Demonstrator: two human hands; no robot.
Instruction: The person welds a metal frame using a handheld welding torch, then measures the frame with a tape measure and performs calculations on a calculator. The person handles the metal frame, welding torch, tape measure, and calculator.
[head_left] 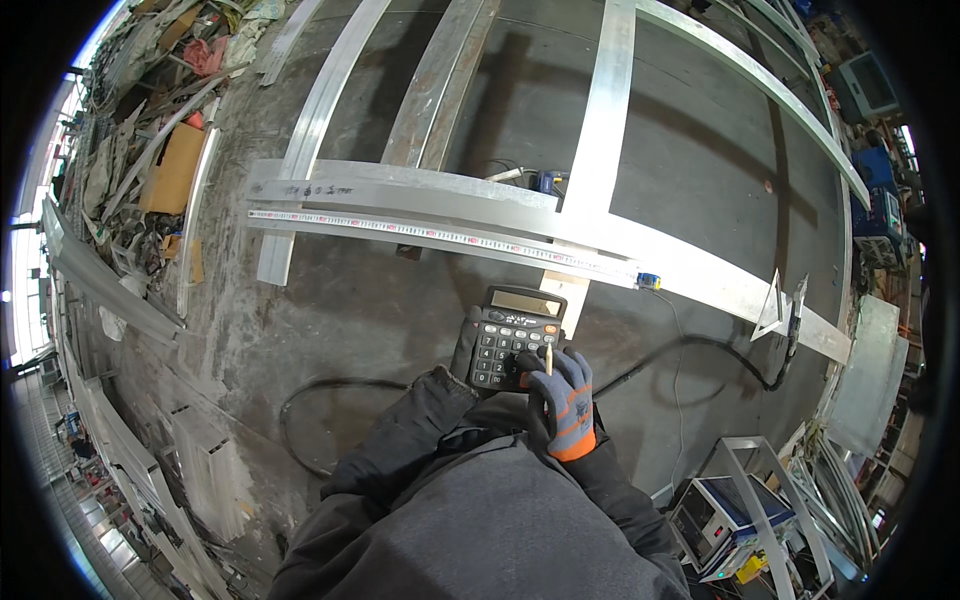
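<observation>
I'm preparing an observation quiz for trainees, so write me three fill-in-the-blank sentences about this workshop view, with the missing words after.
The left hand holds the calculator by its ____ side.
The right hand holds a thin pale stick; its grey glove has ____ bands.
The measuring tape is drawn out, with its case at the ____ end in this view.
Missing words: left; orange; right.

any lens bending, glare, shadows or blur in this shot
In the head view, the lens bows the tape and blackens the corners; pale sheen lies on the crossbar, dark shadows band the floor, glare burns the left rim, yet the calculator looks fairly sharp.
</observation>
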